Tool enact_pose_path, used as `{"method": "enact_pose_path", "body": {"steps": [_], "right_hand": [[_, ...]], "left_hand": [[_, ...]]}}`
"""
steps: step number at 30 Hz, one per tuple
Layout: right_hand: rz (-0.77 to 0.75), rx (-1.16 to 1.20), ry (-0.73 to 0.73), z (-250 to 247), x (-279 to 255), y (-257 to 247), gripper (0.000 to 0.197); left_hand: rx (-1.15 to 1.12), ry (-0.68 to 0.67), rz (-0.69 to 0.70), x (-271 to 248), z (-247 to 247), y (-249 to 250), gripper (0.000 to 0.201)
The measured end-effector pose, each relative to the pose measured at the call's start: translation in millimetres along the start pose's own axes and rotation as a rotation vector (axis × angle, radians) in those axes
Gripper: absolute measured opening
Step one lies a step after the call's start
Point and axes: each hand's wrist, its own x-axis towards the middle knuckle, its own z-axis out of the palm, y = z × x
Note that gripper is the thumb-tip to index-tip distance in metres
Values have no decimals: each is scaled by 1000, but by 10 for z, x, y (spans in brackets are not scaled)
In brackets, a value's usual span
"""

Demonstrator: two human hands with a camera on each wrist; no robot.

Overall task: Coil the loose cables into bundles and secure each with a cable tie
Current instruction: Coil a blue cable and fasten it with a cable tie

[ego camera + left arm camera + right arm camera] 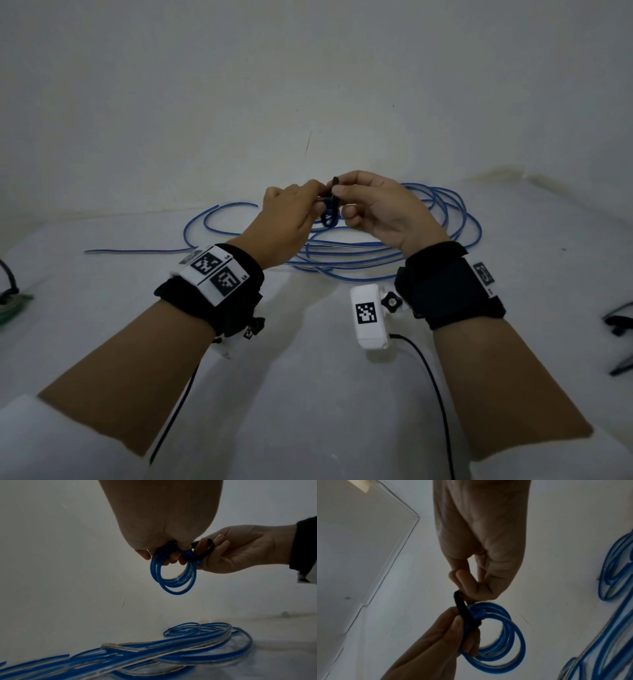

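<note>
A: Where's the coil (173, 577)?

B: Held up above the worktop (325, 377), between both hands, at about 12 o'clock in the head view. It's a small blue ring of several turns.

A: And the left hand (287, 219)?

B: Fingers curled through the top of the coil, gripping it along with one end of the black tie (462, 607).

A: The right hand (380, 212)?

B: Thumb and forefinger pinch the tie's other end; the other fingers hang loosely curled. The tie loops around the coil's strands at its top.

A: Anything else?

B: The loose cable (342, 253) lies in wide blue loops on the worktop beneath the hands, one end trailing toward 9 o'clock. Black ties (620, 329) lie at 3 o'clock, well apart.
</note>
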Motion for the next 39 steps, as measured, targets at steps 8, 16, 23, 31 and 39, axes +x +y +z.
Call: {"method": "enact_pose_path", "body": {"steps": [8,16,23,31,39], "right_hand": [[-69,32,94,1,46,18,16],[-135,-17,121,36,49,74,12],[-181,-67,203,16,68,117,12],[-139,-42,346,-116,114,160,14],[-119,-67,423,-163,130,147,18]], "left_hand": [[-109,-49,19,-48,18,16,24],[-209,-52,-59,-58,-35,64,25],[-234,-123,-49,-82,-7,150,20],[-176,-200,60,-112,1,231,19],[-136,-180,118,-123,5,378,16]]}}
